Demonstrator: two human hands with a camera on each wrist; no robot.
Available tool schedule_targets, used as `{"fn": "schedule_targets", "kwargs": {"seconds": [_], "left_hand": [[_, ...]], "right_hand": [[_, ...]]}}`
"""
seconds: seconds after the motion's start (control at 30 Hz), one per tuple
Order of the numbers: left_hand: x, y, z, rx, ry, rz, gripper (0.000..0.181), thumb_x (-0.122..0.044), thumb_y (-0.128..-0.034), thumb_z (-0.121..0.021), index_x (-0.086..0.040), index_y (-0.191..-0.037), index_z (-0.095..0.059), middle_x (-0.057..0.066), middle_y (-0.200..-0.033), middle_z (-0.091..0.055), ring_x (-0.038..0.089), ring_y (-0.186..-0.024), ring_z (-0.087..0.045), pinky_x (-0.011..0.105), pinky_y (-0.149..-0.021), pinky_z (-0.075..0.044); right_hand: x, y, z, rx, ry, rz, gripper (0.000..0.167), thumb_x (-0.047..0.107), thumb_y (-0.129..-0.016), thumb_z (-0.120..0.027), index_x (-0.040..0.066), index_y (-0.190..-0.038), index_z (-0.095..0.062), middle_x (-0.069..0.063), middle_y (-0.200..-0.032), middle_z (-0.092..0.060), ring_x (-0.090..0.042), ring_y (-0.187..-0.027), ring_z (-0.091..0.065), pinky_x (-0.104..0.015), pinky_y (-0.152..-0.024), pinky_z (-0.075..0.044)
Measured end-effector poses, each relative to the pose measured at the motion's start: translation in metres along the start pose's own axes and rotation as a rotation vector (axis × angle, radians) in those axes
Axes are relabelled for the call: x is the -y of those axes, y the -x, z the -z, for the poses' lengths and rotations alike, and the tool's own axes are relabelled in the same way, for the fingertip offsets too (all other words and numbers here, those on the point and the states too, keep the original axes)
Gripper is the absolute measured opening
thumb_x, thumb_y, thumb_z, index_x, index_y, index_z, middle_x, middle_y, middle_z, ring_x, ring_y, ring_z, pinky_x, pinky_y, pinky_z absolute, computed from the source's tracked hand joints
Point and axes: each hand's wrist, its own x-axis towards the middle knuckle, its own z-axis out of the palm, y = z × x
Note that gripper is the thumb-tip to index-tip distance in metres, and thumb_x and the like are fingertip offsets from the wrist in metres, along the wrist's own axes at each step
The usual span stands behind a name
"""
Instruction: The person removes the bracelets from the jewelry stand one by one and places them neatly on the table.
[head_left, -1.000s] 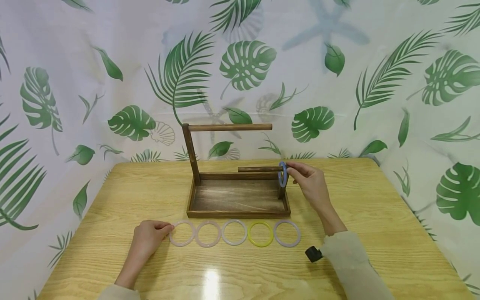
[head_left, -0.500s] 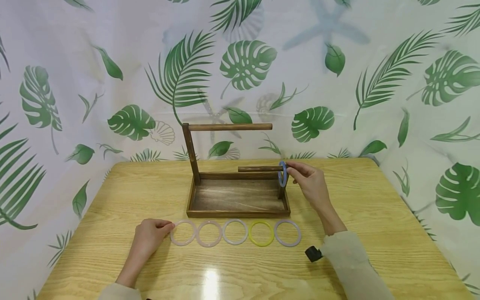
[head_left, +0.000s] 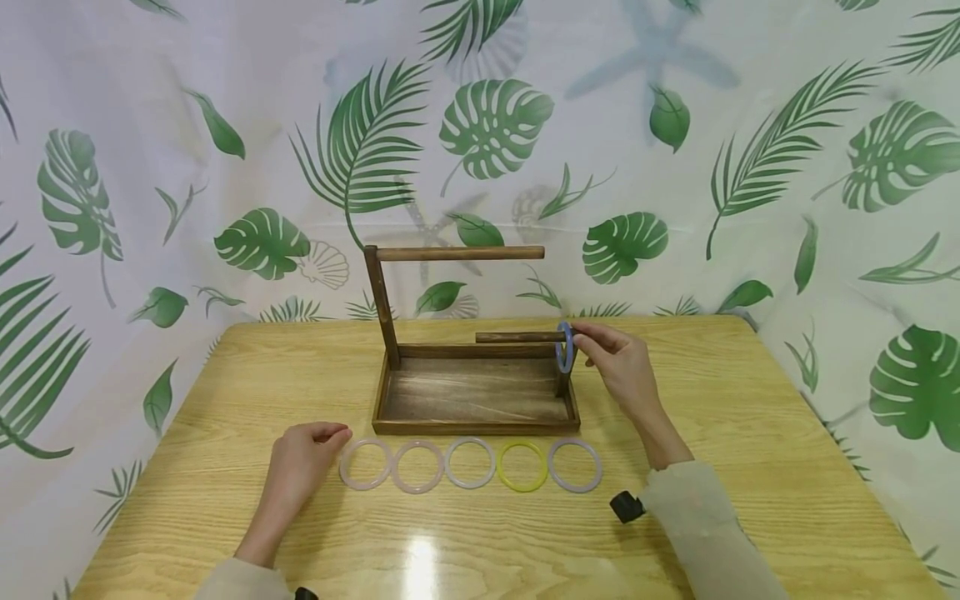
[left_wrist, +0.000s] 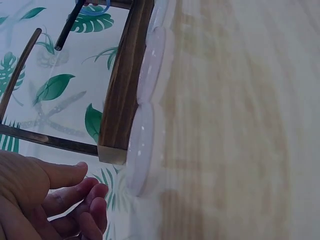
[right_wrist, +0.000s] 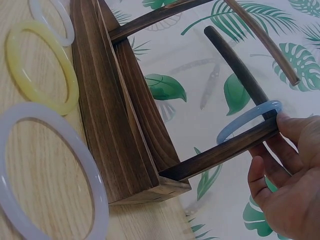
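Observation:
My right hand (head_left: 624, 367) is at the top of the rack's short post, thumb and fingers pinching at the edge of a blue bangle (right_wrist: 245, 120). That bangle hangs round the lower peg (head_left: 517, 337), close against the post; part of the grip is hidden. My left hand (head_left: 298, 462) hovers beside the leftmost pale pink bangle (head_left: 342, 477), its fingers loosely curled around nothing, as the left wrist view shows. More bangles lie in a row before the rack: another pink one (head_left: 395, 479), a whitish one (head_left: 447, 473), a yellow one (right_wrist: 75, 82) and a lavender one (right_wrist: 100, 190).
The dark wooden rack (head_left: 476, 429) has a shallow tray base and a longer upper rod (head_left: 461, 253) on a tall left post (head_left: 383, 308). A wooden table (head_left: 750, 417) carries everything. Behind it hangs a leaf-patterned cloth (head_left: 787, 275).
My left hand has lifted slightly away from the leftmost pink bangle, which it was touching at its edge. My right hand and the blue bangle stay where they were.

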Motion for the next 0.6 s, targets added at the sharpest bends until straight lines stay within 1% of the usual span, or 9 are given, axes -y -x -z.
{"fn": "schedule_targets", "kwargs": {"seconds": [0.03,0.13,0.17,0.2,0.23,0.4,0.47,0.6], "left_hand": [[-0.002,-0.001,0.000,-0.005,-0.009,-0.004,0.030,-0.022,-0.1019,-0.068,0.003,-0.117,-0.076,0.017,-0.102,-0.076,0.019,-0.067,-0.059,0.027,-0.053,-0.045],[-0.010,-0.002,-0.001,-0.016,-0.026,-0.012,0.030,-0.024,-0.1015,-0.069,0.000,-0.118,-0.077,0.017,-0.105,-0.076,0.026,-0.083,-0.069,0.033,-0.061,-0.052],[-0.013,-0.003,-0.001,-0.019,-0.026,-0.017,0.030,-0.024,-0.1015,-0.069,0.000,-0.118,-0.077,0.017,-0.106,-0.076,0.027,-0.089,-0.070,0.034,-0.064,-0.054],[-0.015,-0.003,-0.001,-0.021,-0.026,-0.020,0.030,-0.024,-0.1015,-0.070,0.000,-0.119,-0.077,0.016,-0.107,-0.076,0.028,-0.092,-0.071,0.035,-0.065,-0.054],[-0.018,-0.004,-0.002,-0.023,-0.020,-0.020,0.030,-0.025,-0.1015,-0.069,-0.001,-0.119,-0.077,0.016,-0.108,-0.076,0.028,-0.092,-0.071,0.034,-0.065,-0.054],[-0.031,-0.006,-0.006,-0.032,0.019,-0.031,0.028,-0.022,-0.1008,-0.071,-0.001,-0.118,-0.077,0.015,-0.107,-0.076,0.025,-0.089,-0.071,0.030,-0.062,-0.052],[-0.036,-0.007,-0.008,-0.034,0.035,-0.039,0.027,-0.021,-0.1002,-0.071,-0.001,-0.117,-0.078,0.015,-0.105,-0.077,0.026,-0.089,-0.071,0.030,-0.062,-0.053],[-0.047,-0.009,-0.012,-0.027,0.047,-0.064,0.029,-0.023,-0.1007,-0.070,-0.002,-0.120,-0.077,0.013,-0.105,-0.077,0.026,-0.091,-0.071,0.031,-0.064,-0.053]], "right_hand": [[0.000,0.000,0.000,0.000,0.002,0.000,0.028,0.007,-0.101,-0.068,-0.009,-0.124,-0.071,-0.001,-0.106,-0.077,-0.025,-0.093,-0.069,-0.020,-0.068,-0.057],[0.001,0.000,0.000,0.002,0.004,-0.002,0.027,0.006,-0.101,-0.068,-0.009,-0.124,-0.071,-0.002,-0.107,-0.077,-0.019,-0.091,-0.068,-0.024,-0.069,-0.058],[0.001,0.000,0.000,0.002,0.003,-0.002,0.027,0.006,-0.101,-0.068,-0.009,-0.124,-0.071,-0.003,-0.107,-0.077,-0.017,-0.091,-0.068,-0.025,-0.069,-0.058],[0.001,0.000,0.000,0.002,0.004,-0.002,0.027,0.006,-0.101,-0.068,-0.010,-0.124,-0.071,-0.003,-0.107,-0.077,-0.016,-0.090,-0.068,-0.026,-0.069,-0.058],[0.001,0.000,0.000,0.003,0.003,-0.002,0.027,0.006,-0.101,-0.067,-0.010,-0.124,-0.071,-0.003,-0.107,-0.077,-0.015,-0.090,-0.068,-0.027,-0.070,-0.059],[0.000,0.000,0.000,0.005,-0.008,-0.006,0.027,0.005,-0.101,-0.068,-0.010,-0.124,-0.070,-0.002,-0.107,-0.077,-0.013,-0.090,-0.068,-0.021,-0.068,-0.057],[0.000,0.000,0.000,0.006,-0.012,-0.005,0.027,0.005,-0.101,-0.068,-0.010,-0.123,-0.070,-0.002,-0.107,-0.077,-0.012,-0.090,-0.068,-0.019,-0.068,-0.056],[0.000,0.000,0.001,0.005,-0.016,0.000,0.028,0.006,-0.101,-0.068,-0.010,-0.123,-0.071,0.000,-0.107,-0.077,-0.017,-0.092,-0.069,-0.022,-0.069,-0.057]]}}
